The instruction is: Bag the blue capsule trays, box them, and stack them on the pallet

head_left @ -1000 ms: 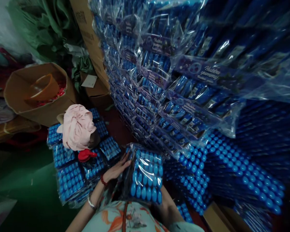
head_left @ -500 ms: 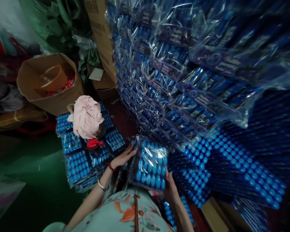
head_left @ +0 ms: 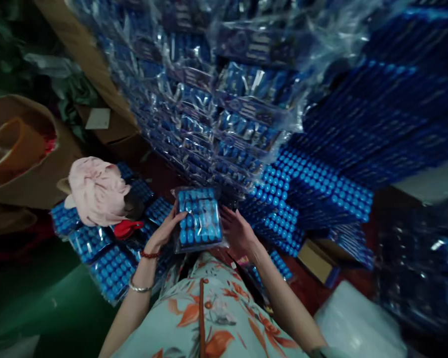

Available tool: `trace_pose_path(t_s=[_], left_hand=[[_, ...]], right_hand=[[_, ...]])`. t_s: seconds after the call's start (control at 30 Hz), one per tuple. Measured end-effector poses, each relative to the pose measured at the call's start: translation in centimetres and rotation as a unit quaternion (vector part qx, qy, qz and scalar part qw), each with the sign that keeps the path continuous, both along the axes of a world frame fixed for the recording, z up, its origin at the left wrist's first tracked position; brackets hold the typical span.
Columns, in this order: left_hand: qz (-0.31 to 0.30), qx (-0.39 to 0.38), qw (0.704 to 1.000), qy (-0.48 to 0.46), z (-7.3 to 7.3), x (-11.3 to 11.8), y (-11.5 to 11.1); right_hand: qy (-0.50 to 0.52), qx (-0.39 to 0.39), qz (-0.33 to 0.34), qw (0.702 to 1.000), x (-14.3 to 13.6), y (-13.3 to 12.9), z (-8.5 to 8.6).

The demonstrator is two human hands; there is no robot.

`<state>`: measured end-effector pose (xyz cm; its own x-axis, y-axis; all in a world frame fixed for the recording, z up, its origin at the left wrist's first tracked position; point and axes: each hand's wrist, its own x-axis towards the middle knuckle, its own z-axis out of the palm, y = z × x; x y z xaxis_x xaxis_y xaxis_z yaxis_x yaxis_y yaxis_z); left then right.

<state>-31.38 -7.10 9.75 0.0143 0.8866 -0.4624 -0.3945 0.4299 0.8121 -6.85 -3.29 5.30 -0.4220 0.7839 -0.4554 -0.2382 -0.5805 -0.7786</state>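
A clear plastic bag of blue, glossy, rounded-end pieces in rows (head_left: 199, 219) is in front of my body. My left hand (head_left: 166, 228) grips its left edge, thumb on top and the other fingers partly hidden. Close by the bag's right side is my right hand (head_left: 242, 233), slightly blurred, fingers stretched out and thumb raised; whether its fingers touch the plastic I cannot tell. To the left, similar bagged packs (head_left: 112, 271) lie in a stack. A pink cloth bundle (head_left: 97, 191) and a red object (head_left: 127, 228) rest on top of them.
A tall wall of bagged blue packs (head_left: 197, 99) rises ahead. Stacked blue pieces (head_left: 321, 184) stand to the right, near an open cardboard box (head_left: 317, 261) and a white plastic bundle (head_left: 358, 318). A carton (head_left: 61, 164) holding an orange basin (head_left: 7, 144) stands at far left.
My view has swung right, bringing the white bundle into sight. The bag is turned straighter. My left thumb now lies over its edge, and my right hand's fingers have straightened out beside it.
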Motion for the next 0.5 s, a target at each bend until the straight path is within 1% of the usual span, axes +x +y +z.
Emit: trace_pose_path(t_s=[0.07, 0.13, 0.2, 0.23, 0.3, 0.37, 0.5], left_hand=[[-0.008, -0.002, 1.0, 0.018, 0.2, -0.4, 0.2], [-0.022, -0.013, 0.999, 0.025, 0.1, -0.7, 0.4], [-0.035, -0.033, 0.999, 0.024, -0.1, -1.0, 0.5], [-0.04, -0.042, 0.998, 0.022, -0.2, -1.1, 0.5], [-0.048, -0.056, 0.997, 0.02, -0.4, -1.2, 0.6], [-0.051, -0.063, 0.996, 0.019, -0.4, -1.1, 0.5], [-0.054, -0.089, 0.994, 0.012, -0.2, -0.9, 0.3]], right_hand=[[-0.111, -0.005, -0.076, 0.991, 1.4, -0.4, -3.5], [-0.188, -0.017, -0.118, 0.975, 1.8, -1.3, -6.9], [-0.204, -0.023, -0.128, 0.97, 1.2, -2.0, -9.5], [-0.208, -0.02, -0.133, 0.969, 0.7, -2.1, -10.4], [-0.217, -0.006, -0.141, 0.966, -0.4, -1.8, -11.4], [-0.228, 0.004, -0.139, 0.964, -1.2, -0.9, -12.0], [-0.22, 0.01, -0.107, 0.97, -1.9, 1.1, -12.9]])
